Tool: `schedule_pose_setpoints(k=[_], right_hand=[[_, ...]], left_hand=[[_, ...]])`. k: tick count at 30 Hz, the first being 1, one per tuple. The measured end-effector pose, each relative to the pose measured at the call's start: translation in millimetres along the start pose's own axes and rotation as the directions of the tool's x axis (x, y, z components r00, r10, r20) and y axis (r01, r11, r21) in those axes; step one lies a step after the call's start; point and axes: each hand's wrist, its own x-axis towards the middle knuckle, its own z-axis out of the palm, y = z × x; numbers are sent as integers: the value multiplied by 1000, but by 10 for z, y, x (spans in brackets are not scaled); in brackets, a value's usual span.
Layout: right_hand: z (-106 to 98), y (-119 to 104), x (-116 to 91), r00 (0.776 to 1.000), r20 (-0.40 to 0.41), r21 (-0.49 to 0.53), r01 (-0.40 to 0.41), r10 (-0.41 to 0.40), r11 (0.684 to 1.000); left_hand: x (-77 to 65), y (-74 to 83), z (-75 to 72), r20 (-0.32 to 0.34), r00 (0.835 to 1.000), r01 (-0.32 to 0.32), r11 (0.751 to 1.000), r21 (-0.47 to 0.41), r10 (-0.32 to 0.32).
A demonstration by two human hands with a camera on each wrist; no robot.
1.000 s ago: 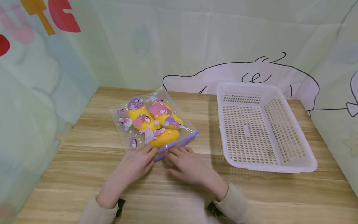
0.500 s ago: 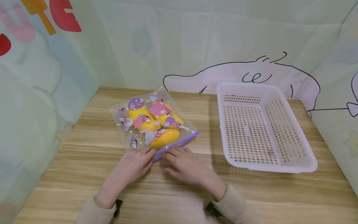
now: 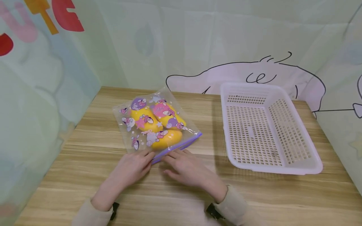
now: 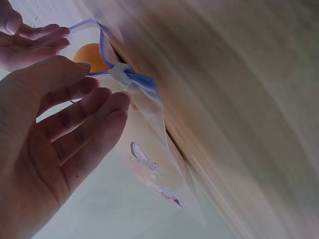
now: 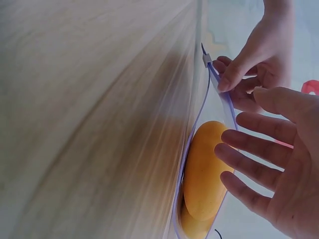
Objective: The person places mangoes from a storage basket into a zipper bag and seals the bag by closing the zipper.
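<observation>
A clear zip bag (image 3: pixel 135 133) with pink and purple prints lies on the wooden table, its purple-edged mouth towards me. Inside are three yellow mangoes (image 3: pixel 167 139). My left hand (image 3: pixel 133 168) is at the left end of the mouth, thumb and forefinger pinching the purple edge beside a whitish slider (image 4: pixel 119 73). My right hand (image 3: pixel 188 169) is just to its right, with nearly straight fingers (image 5: pixel 254 162) against the upper lip. In the right wrist view the mouth gapes and a mango (image 5: pixel 204 169) shows within.
A white perforated plastic basket (image 3: pixel 277 169) stands on the table (image 3: pixel 175 201) to the right of the bag. Behind and to the left hang printed cloth walls (image 3: pixel 186 40) that meet the table's edges.
Both hands have slid slightly left along the bag's mouth towards its left end. The bag, mangoes and basket stay in place, with a slight shift of the head view.
</observation>
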Motion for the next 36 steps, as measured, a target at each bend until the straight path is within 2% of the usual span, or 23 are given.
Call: schedule_pose_setpoints(k=[9,16,21,30,36], right_hand=[[5,-15,25,999,-27,6,26,-26,1000],[11,-34,57,996,-44,19,75,-74,997],[8,-69,111,993,-30,30,113,-112,993],[20,-129,249,989,-22,-74,146,-148,987],[61,-123,324,986,-8,-118,162,-164,980]], left_hand=[[-52,-60,12,9,1000,-12,1000,14,12],[-93,-80,-7,65,998,16,999,35,-18],[-122,-102,-6,70,997,22,999,32,-24],[-165,-136,-5,66,998,18,999,41,-21],[-192,-148,-9,102,994,42,999,26,-44]])
